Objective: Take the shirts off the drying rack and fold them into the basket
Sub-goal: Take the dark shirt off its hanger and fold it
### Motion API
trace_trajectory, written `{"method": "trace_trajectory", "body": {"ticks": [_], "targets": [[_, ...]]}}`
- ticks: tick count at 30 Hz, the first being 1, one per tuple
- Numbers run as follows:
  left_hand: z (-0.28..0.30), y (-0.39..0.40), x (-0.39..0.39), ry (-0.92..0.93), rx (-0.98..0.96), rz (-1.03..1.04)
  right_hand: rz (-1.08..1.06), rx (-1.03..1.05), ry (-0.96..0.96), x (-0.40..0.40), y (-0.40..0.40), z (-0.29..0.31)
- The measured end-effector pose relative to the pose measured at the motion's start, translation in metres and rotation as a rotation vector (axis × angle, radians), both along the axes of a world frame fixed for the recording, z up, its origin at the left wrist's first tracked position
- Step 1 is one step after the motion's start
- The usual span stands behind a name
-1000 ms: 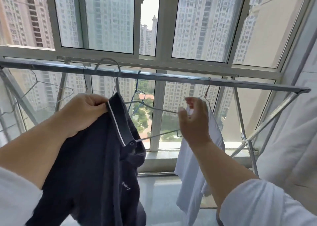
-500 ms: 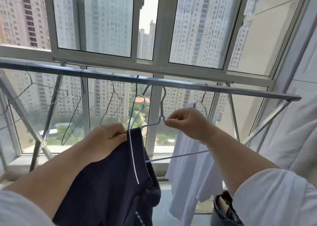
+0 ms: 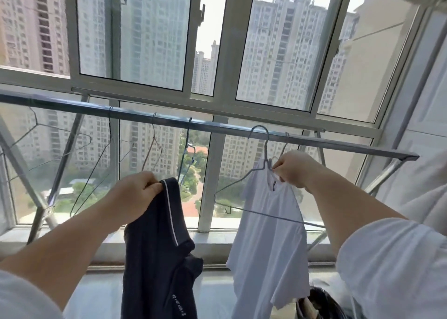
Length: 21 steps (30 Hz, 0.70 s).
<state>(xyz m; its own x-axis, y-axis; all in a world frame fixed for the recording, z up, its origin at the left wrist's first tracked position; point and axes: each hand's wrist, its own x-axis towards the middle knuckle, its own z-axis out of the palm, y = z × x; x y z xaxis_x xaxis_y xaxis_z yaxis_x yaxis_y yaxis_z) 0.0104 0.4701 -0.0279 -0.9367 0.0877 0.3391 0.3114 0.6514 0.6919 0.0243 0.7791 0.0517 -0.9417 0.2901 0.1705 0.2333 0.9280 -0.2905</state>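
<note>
**laundry_lurker:** ok so which step is this? Looks like two shirts on the go at once.

**foldmaster9:** Pretty much. The navy shirt is already off the rack and hangs free from the left hand, whose fingers are curled tight around the collar with the white piping. No hanger in it as far as I can see. The white t-shirt hangs under the rail at its right end, and the right hand is pinching its neckline together with the neck of a wire hanger.

**laundry_lurker:** is that hanger hooked on the rail or not?

**foldmaster9:** Can't tell tbh. The hook sits right at the rail, but whether it's over it or just in front is unclear from this angle. There's a second hook just beside the hand too, so which one carries the shirt is a guess.

**laundry_lurker:** so next up?

**foldmaster9:** I'd say we're mid "take them off". Nothing's folded yet. Next move needs the white one freed from its hanger, and that's fiddly one-handed while the other hand is full of navy. The empty hangers further left stay put. The basket? Only a dark rounded thing shows at the bottom right, could be it, not sure.
</note>
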Motion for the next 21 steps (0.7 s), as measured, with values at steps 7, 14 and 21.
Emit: {"method": "trace_trajectory", "body": {"ticks": [7,14,21], "targets": [[0.001,-0.011,0.007,-0.032,-0.097,0.004,-0.059,0.01,0.096,-0.062,-0.021,0.012],[-0.005,-0.023,0.004,-0.046,-0.069,0.104,-0.022,-0.065,0.069,-0.12,-0.025,-0.002],[-0.023,-0.045,0.01,-0.104,0.135,0.205,0.075,-0.135,-0.001,-0.153,-0.028,-0.03]]}}
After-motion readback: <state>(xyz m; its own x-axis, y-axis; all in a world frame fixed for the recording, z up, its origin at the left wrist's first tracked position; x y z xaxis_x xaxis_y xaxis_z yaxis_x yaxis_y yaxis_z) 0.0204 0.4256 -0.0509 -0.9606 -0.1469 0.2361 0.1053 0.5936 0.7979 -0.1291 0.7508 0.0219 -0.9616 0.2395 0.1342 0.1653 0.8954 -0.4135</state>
